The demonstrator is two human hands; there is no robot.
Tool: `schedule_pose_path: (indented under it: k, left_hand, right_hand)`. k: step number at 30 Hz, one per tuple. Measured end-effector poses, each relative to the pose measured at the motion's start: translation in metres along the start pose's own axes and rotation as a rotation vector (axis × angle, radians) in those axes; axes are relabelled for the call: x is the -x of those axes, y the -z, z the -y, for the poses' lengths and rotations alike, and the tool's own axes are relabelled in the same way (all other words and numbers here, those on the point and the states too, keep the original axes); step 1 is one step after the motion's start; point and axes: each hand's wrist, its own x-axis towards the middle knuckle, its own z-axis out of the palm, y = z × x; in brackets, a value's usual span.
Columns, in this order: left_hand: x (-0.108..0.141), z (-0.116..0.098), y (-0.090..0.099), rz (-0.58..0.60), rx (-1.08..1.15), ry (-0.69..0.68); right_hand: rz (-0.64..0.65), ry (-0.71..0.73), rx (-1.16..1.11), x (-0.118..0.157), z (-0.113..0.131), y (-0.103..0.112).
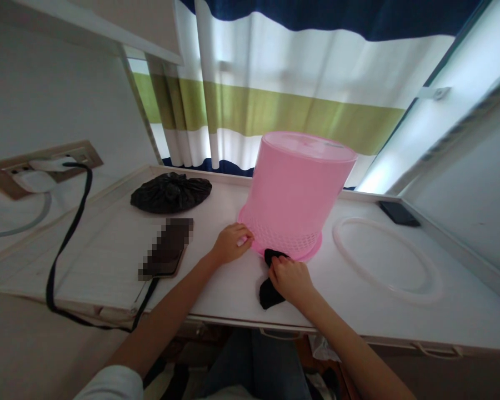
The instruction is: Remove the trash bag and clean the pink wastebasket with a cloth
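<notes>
A pink plastic basket [300, 189] stands upside down on the white desk [233, 294], its base facing up and its latticed rim on the desktop. At the rim's left front, my left hand [232, 244] is closed, with fingertips gripping the edge. My right hand [292, 279] is wrapped around a black cloth [270, 294] in front of the basket. The cloth's upper end touches the rim, and its lower end lies on the desk. My right fingers cover its middle.
A black plastic bag [170, 193] lies gathered at the back left, behind a phone [169, 250]. A black cable [52, 278] hangs from the wall socket over the front edge. To the right are a pale ring [339, 236] and a dark flat device [399, 213]. Curtains hang behind.
</notes>
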Motion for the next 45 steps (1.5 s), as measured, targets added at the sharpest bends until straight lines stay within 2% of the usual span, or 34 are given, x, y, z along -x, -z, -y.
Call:
schedule_pose_path:
  k: [2,4,7,10,15,20,28,31,35,45]
  left_hand:
    - [0.001,0.012,0.007,-0.009,-0.126,0.057]
    - [0.002,0.022,0.012,0.024,-0.194,0.055]
    - [0.001,0.025,0.010,0.093,-0.200,-0.037]
    - [-0.004,0.018,0.003,0.118,-0.200,-0.107]
    - [-0.003,0.002,-0.006,0.229,-0.206,-0.188]
    - [0.008,-0.010,-0.007,0.231,-0.252,-0.232]
    - [0.004,-0.011,-0.015,0.205,-0.251,-0.233]
    - [0.004,-0.013,-0.019,0.191,-0.265,-0.263]
    - [0.006,-0.021,-0.022,0.187,-0.261,-0.333]
    - [0.010,-0.028,-0.026,0.217,-0.272,-0.363]
  right_hand:
    - [0.015,-0.011,0.010,0.005,-0.007,-0.001]
    - [0.025,-0.044,0.021,0.010,-0.017,-0.002]
    - [0.010,-0.142,0.046,0.019,-0.031,-0.005]
    - [-0.017,-0.219,0.068,0.025,-0.036,-0.007]
    - [-0.081,-0.222,0.061,0.028,-0.009,-0.010]
    - [-0.117,-0.240,0.067,0.027,0.020,-0.010]
    - [-0.142,-0.277,0.049,0.035,0.001,-0.016]
    - [-0.155,-0.264,0.044,0.036,0.000,-0.015]
    - [-0.078,-0.244,0.028,0.030,0.007,-0.010]
    - [0.045,-0.237,-0.058,0.022,0.016,0.002]
